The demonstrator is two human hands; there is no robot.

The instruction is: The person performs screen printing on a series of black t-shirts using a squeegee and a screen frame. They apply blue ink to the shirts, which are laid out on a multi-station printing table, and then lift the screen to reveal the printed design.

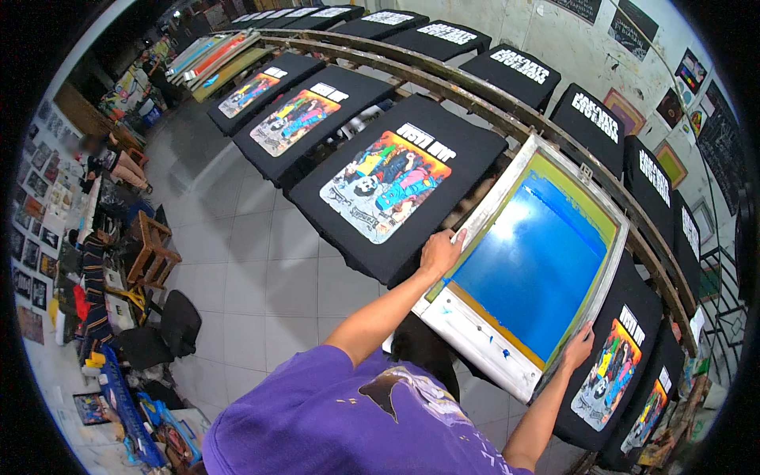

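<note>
A screen printing frame (518, 265) with a pale rim and a mesh covered in blue lies tilted over the row of boards in front of me. My left hand (442, 252) grips its left side rim, fingers wrapped over the edge. On the opposite side, my right hand (578, 348) is closed round the right rim near its lower corner. Blue ink spots mark the frame's near bar. Just left of it lies a black T-shirt (317, 190) with a colourful printed picture and white lettering. Another printed black T-shirt (590, 419) is to the right, partly covered by the frame.
Long rails (507, 103) run behind the boards, with more black shirts (518, 75) in white print beyond. Several stacked frames (214, 59) lie at the far left end. A black chair (182, 323) and a wooden stool (150, 249) stand left; a person (119, 162) is farther back.
</note>
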